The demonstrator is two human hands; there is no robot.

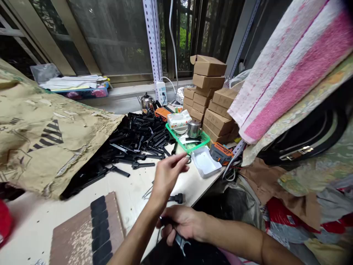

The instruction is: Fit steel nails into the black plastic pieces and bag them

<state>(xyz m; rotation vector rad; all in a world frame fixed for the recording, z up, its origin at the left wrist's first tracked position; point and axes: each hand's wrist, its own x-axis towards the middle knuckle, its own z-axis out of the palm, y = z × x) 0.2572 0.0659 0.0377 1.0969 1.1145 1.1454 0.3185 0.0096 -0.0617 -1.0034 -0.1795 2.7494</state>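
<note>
My left hand [170, 169] is raised over the table near the green tray, its fingertips pinched together. A small dark loop shows at those fingertips; I cannot make out whether they hold it. Low in front of my body, my right hand [183, 221] is closed around a grey metal tool with a forked end, like an open-end wrench [182, 243]. A black piece [166, 221] also shows between its fingers. Just beyond, a black knob-ended part [178, 198] lies on the table, partly behind my left forearm.
A heap of black parts [143, 136] spills from a torn paper sack [55, 136]. The green tray [205, 139] holds a metal cup [194, 129]; a white container [205, 162] and orange-black battery [221, 152] stand beside it. Cardboard boxes [209, 68] are stacked behind. A board [68, 235] bears black pads.
</note>
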